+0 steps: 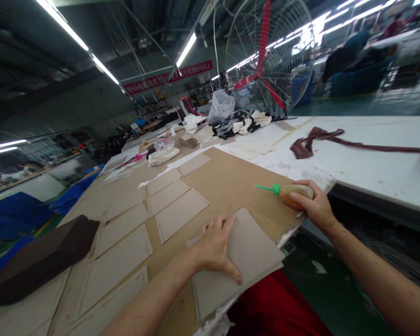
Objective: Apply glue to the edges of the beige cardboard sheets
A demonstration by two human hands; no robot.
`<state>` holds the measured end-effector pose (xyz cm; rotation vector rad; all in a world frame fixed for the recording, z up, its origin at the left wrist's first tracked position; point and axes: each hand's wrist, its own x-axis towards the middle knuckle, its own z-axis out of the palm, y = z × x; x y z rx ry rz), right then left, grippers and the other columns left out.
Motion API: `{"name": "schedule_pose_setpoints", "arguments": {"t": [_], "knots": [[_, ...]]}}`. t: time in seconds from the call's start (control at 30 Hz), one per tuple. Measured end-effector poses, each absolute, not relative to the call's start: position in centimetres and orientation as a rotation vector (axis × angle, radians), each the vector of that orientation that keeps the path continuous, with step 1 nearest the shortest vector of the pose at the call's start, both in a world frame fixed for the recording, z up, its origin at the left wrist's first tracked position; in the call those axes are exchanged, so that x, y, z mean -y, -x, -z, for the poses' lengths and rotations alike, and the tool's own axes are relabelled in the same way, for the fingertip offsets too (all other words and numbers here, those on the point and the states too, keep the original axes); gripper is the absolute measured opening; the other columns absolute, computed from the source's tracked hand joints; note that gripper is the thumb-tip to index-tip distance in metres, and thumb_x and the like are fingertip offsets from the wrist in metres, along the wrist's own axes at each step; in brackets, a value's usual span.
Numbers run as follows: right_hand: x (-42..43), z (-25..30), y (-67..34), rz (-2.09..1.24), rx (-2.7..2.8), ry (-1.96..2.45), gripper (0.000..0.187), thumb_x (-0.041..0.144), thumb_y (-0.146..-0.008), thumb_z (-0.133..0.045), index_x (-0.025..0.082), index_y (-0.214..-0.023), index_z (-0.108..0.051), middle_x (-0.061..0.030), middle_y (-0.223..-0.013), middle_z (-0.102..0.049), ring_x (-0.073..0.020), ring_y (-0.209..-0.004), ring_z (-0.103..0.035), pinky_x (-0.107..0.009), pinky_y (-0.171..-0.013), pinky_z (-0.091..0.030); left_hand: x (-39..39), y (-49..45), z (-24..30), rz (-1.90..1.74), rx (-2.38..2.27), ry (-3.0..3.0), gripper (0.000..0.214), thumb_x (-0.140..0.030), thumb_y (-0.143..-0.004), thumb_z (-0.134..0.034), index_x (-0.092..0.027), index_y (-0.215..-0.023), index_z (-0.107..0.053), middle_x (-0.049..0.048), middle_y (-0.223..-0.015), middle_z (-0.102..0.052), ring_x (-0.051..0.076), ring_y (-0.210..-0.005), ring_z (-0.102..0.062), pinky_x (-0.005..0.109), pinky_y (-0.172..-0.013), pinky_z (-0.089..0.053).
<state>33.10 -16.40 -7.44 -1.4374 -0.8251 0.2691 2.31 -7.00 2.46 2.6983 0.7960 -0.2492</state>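
My left hand point(215, 247) lies flat, fingers spread, on a stack of grey card sheets point(255, 254) at the near edge of the brown work surface point(231, 179). My right hand point(313, 205) grips a squeeze bottle of amber glue point(294, 190) with a green nozzle pointing left, held just above the table's right edge. Several more grey card sheets point(178, 212) lie laid out in rows to the left of my hands.
A dark brown block of material point(42, 259) lies at the near left. A brown strap point(322, 140) trails over the white table point(371, 163) on the right. Fabric piles and a plastic bag point(220, 105) sit further back, with a large red-bladed fan point(266, 51) behind.
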Motion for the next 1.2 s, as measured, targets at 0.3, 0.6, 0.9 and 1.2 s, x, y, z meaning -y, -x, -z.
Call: {"name": "schedule_pose_setpoints", "arguments": {"t": [0.3, 0.6, 0.9, 1.2], "knots": [[16.4, 7.7, -33.1, -0.255, 0.825, 1.454, 0.043, 0.048, -0.068, -0.072, 0.023, -0.101, -0.061, 0.0000, -0.081, -0.061, -0.0185, -0.067, -0.054, -0.028, -0.056, -0.045, 6.4, -2.5, -3.8, -0.374, -1.160, -2.119, 0.084, -0.037, -0.039, -0.083, -0.018, -0.117, -0.059, 0.0110, -0.115, -0.056, 0.033, -0.112, -0.048, 0.046, -0.098, -0.035], [16.8, 7.5, -33.2, -0.273, 0.763, 1.503, 0.046, 0.052, -0.062, -0.073, 0.025, -0.098, -0.063, -0.0044, -0.082, -0.063, -0.0237, -0.067, -0.056, -0.032, -0.050, -0.046, 3.3, 1.2, -8.0, -0.608, -1.152, -1.438, 0.028, -0.040, -0.058, -0.075, -0.017, -0.069, -0.063, 0.0041, -0.062, -0.068, 0.018, -0.051, -0.062, 0.030, -0.051, -0.049], [16.5, 8.1, -33.6, -0.331, 0.708, 1.483, 0.047, 0.056, -0.060, -0.073, 0.029, -0.098, -0.063, -0.0054, -0.081, -0.063, -0.0277, -0.064, -0.059, -0.039, -0.050, -0.049, 3.0, 3.5, -8.8, -0.876, -1.096, -1.181, 0.030, -0.032, -0.053, -0.082, -0.016, -0.063, -0.058, 0.0025, -0.057, -0.067, 0.015, -0.048, -0.059, 0.029, -0.049, -0.050], [16.6, 7.7, -33.2, -0.366, 0.670, 1.426, 0.048, 0.050, -0.060, -0.076, 0.026, -0.099, -0.062, -0.0036, -0.078, -0.061, -0.0214, -0.059, -0.057, -0.031, -0.046, -0.051, 3.9, 0.1, -4.5, -0.739, -1.125, -1.289, 0.029, -0.032, -0.060, -0.080, -0.014, -0.076, -0.063, 0.0013, -0.061, -0.068, 0.016, -0.049, -0.061, 0.027, -0.049, -0.048]]}}
